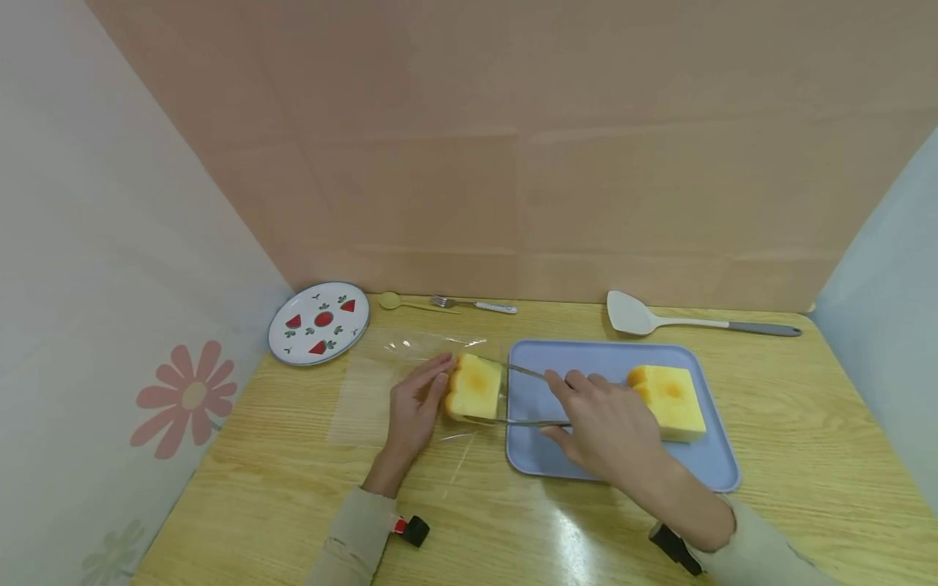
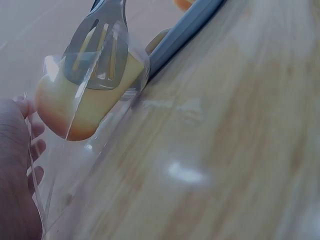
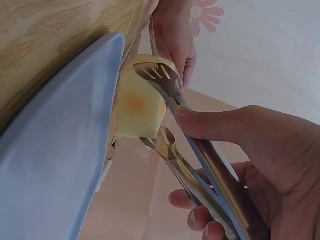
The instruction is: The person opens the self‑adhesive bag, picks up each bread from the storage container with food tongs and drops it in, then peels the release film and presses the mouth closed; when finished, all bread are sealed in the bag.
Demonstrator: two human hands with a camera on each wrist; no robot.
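Note:
My right hand (image 1: pixel 615 427) grips metal tongs (image 3: pixel 200 155), one slotted end on either side of a piece of toast bread (image 1: pixel 478 391). This piece is pale yellow with a browned, rounded edge facing left. Clear film of a plastic bag (image 1: pixel 359 407) wraps around the bread and the tong ends in the left wrist view. My left hand (image 1: pixel 412 407) holds the bag at the bread's rounded edge, fingers close to the crust. Another piece of toast bread (image 1: pixel 670 403) sits on the blue tray (image 1: pixel 535 460), right of the tongs.
At the back left stands a white plate (image 1: pixel 304 342) with a watermelon pattern. A yellow spoon (image 1: pixel 391 301) and a fork (image 1: pixel 469 304) lie along the back wall. Behind the tray rests a white spatula (image 1: pixel 632 314) with a grey handle end.

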